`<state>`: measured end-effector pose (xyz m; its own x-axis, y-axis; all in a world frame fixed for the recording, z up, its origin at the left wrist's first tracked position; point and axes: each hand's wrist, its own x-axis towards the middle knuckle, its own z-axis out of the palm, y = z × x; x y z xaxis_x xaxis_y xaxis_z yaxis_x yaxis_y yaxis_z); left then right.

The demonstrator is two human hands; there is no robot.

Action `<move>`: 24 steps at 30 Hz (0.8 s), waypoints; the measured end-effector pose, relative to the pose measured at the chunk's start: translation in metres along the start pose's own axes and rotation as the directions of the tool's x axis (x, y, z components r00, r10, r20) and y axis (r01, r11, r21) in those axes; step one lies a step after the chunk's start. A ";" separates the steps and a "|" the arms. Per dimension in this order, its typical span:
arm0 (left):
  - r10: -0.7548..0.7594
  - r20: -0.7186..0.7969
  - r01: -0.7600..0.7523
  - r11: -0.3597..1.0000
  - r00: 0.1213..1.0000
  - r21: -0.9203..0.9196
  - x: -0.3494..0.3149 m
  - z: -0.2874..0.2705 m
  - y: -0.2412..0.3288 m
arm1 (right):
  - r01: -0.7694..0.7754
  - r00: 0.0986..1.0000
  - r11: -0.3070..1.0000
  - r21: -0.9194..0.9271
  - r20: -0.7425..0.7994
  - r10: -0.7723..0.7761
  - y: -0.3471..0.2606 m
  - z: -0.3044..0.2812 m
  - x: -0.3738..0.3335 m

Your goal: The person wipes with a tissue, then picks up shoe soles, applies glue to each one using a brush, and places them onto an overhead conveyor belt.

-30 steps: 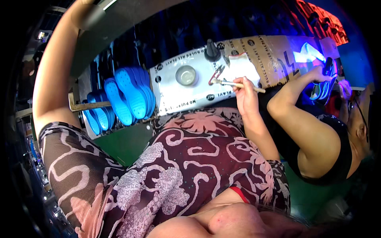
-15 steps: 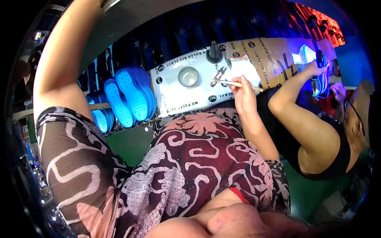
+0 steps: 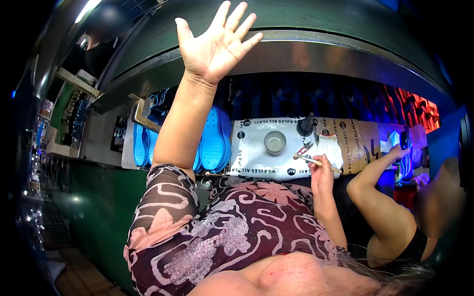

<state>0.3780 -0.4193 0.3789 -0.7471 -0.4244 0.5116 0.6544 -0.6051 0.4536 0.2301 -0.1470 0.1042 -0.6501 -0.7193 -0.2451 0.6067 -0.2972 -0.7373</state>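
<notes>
My left hand [image 3: 212, 52] is raised, palm showing and fingers spread wide, with nothing in it. It is up in front of a metal beam, above the stacked blue shoe soles [image 3: 212, 140]. Pinched in my right hand [image 3: 322, 176] is a slim brush [image 3: 310, 160] with a pale wooden handle, its tip pointing left over the work surface [image 3: 254, 158]. Left of the brush tip stands a small round bowl [image 3: 275, 148] holding a cloudy liquid. Behind the brush are a black bottle [image 3: 305, 126] with a tapered nozzle and a white cloth [image 3: 331, 148].
A metal beam [image 3: 296, 54] crosses above the work surface. Dark shoe-like shapes line the back. To the right, a co-worker's hand [image 3: 396, 152] holds a shoe [image 3: 406, 160] under blue light. Another person [image 3: 96, 47] stands far left. The green floor [image 3: 98, 207] shows below.
My left hand has come into view from beyond the upper edge and is now held up with fingers spread. The view has shifted; my right hand still holds the brush.
</notes>
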 end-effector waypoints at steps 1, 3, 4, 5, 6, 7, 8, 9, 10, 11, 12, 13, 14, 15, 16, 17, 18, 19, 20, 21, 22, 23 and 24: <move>0.010 -0.004 -0.010 1.000 1.000 0.001 -0.002 0.001 0.002 | -0.003 1.000 1.000 -0.005 -0.002 0.003 0.000 0.002 0.000; 0.001 0.001 -0.001 1.000 1.000 -0.005 -0.006 0.000 0.006 | -0.011 1.000 1.000 -0.014 0.000 0.011 0.001 0.005 0.002; 0.006 -0.002 -0.006 1.000 1.000 -0.003 -0.007 -0.001 0.009 | -0.020 1.000 1.000 -0.007 -0.015 0.020 0.002 0.005 0.003; 0.019 -0.006 -0.019 1.000 1.000 0.000 -0.007 -0.002 0.012 | -0.029 0.999 1.000 0.001 -0.031 0.029 0.003 0.005 0.004; 0.033 -0.010 -0.033 0.999 0.999 0.005 -0.008 -0.003 0.014 | -0.032 0.999 0.999 -0.001 -0.026 0.032 0.004 0.005 0.005; 0.036 -0.011 -0.036 0.999 0.999 0.009 -0.008 -0.003 0.016 | -0.029 0.999 1.000 0.003 -0.016 0.029 0.005 0.005 0.006; 0.036 -0.023 -0.036 0.999 0.999 0.017 -0.007 -0.003 0.017 | -0.025 1.000 1.000 0.008 -0.005 0.026 0.006 0.005 0.006; 0.034 -0.036 -0.033 0.999 0.999 0.022 -0.007 -0.003 0.018 | -0.027 1.000 1.000 0.009 -0.002 0.027 0.006 0.004 0.007; 0.034 -0.036 -0.033 0.999 0.999 0.026 -0.006 -0.003 0.019 | -0.033 0.999 0.999 0.001 -0.024 0.033 0.006 0.004 0.007; 0.024 -0.058 -0.022 0.999 0.998 0.037 -0.004 -0.004 0.021 | -0.038 0.998 0.999 -0.007 -0.045 0.038 0.006 0.003 0.008; 0.014 -0.078 -0.010 0.999 0.997 0.046 0.000 -0.005 0.023 | -0.046 0.998 0.999 0.028 -0.033 0.047 0.006 -0.001 0.009; 0.012 -0.073 -0.009 0.999 0.997 0.050 0.007 -0.007 0.027 | -0.042 0.999 0.999 0.033 -0.030 0.043 0.005 -0.004 0.009; 0.089 -0.104 -0.037 0.907 0.991 0.419 0.018 -0.011 0.033 | -0.046 0.998 0.998 0.035 -0.035 0.047 0.004 -0.005 0.009; 0.169 -0.103 -0.042 0.685 0.980 0.727 0.031 -0.018 0.042 | -0.050 0.998 0.998 0.038 -0.043 0.051 0.004 -0.005 0.010; 0.061 0.045 -0.056 0.200 0.997 0.978 0.041 -0.030 0.057 | -0.035 0.999 0.999 0.035 -0.032 0.036 0.004 -0.005 0.010; -0.022 -0.086 0.085 -0.061 0.996 0.995 0.049 -0.043 0.067 | -0.030 0.999 0.999 0.041 -0.028 0.031 0.004 -0.005 0.010; -0.056 -0.303 0.274 -0.293 0.951 0.916 0.057 -0.056 0.071 | -0.034 0.999 0.999 0.034 -0.030 0.035 0.006 -0.006 0.011; -0.033 -0.505 0.419 -0.514 0.862 0.749 0.065 -0.066 0.072 | -0.038 0.999 0.999 0.030 -0.027 0.039 0.007 -0.008 0.012; -0.110 -0.464 0.281 -0.667 0.879 0.690 0.077 -0.078 0.073 | -0.046 0.999 0.999 0.026 -0.022 0.047 0.008 -0.009 0.013; -0.191 -0.431 0.125 -0.788 0.882 0.603 0.090 -0.088 0.076 | -0.039 0.999 0.999 0.032 -0.020 0.040 0.009 -0.008 0.012; -0.169 -0.460 0.154 -0.798 0.872 0.583 0.103 -0.093 0.079 | -0.044 0.999 0.998 0.034 -0.027 0.045 0.008 -0.007 0.011; -0.108 -0.491 0.196 -0.827 0.865 0.527 0.111 -0.099 0.081 | -0.049 0.998 0.998 0.036 -0.032 0.051 0.008 -0.006 0.010; -0.049 -0.505 0.254 -0.819 0.862 0.514 0.118 -0.109 0.085 | -0.042 0.999 0.999 0.030 -0.023 0.042 0.008 -0.006 0.010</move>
<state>0.3326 -0.5946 0.3983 -0.7349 -0.6763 0.0504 -0.6661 0.7338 0.1334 0.2260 -0.1523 0.0920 -0.6343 -0.7163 -0.2909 0.6468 -0.2857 -0.7071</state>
